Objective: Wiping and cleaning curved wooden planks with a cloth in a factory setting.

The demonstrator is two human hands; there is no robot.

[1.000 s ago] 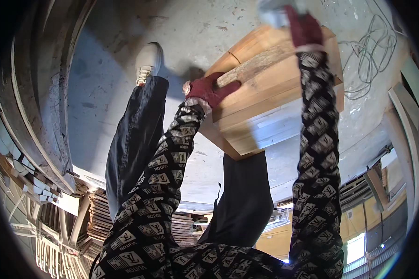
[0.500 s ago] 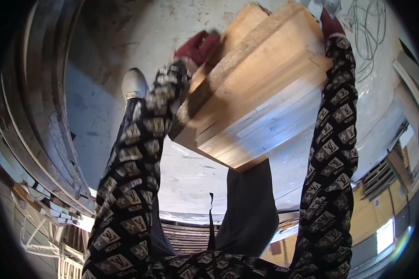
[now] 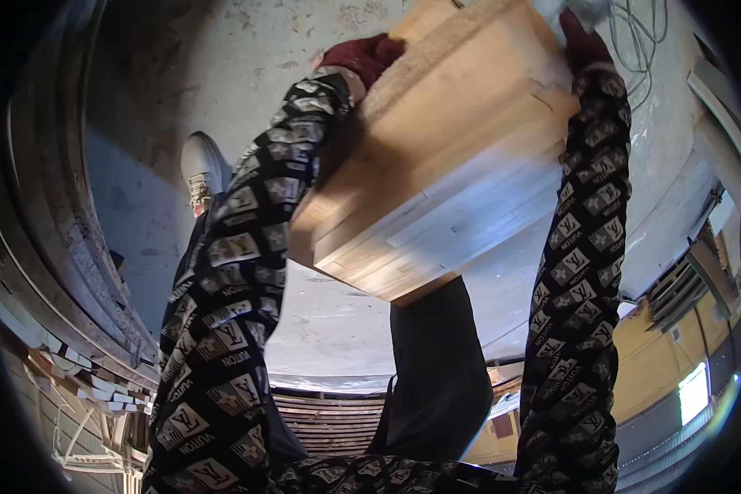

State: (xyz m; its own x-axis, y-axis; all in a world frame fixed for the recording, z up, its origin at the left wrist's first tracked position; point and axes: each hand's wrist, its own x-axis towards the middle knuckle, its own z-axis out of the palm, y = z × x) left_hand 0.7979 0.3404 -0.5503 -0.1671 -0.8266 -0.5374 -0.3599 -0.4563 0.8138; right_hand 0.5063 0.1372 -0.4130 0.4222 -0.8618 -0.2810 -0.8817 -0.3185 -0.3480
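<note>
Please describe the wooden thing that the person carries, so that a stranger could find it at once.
Look between the two patterned sleeves over the grey concrete floor. The left hand and right hand, both in red gloves, grip a stack of pale wooden boards. It is the only light, flat-sided block held off the floor.

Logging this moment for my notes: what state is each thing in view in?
Stack of wooden boards: lifted off the floor, tilted, held at both ends.
Left hand: red-gloved, grip closed on the stack's far left end.
Right hand: red-gloved, gripping the stack's right end.
Shoe: planted on the concrete floor.
Cables: lying loose on the floor.
</note>
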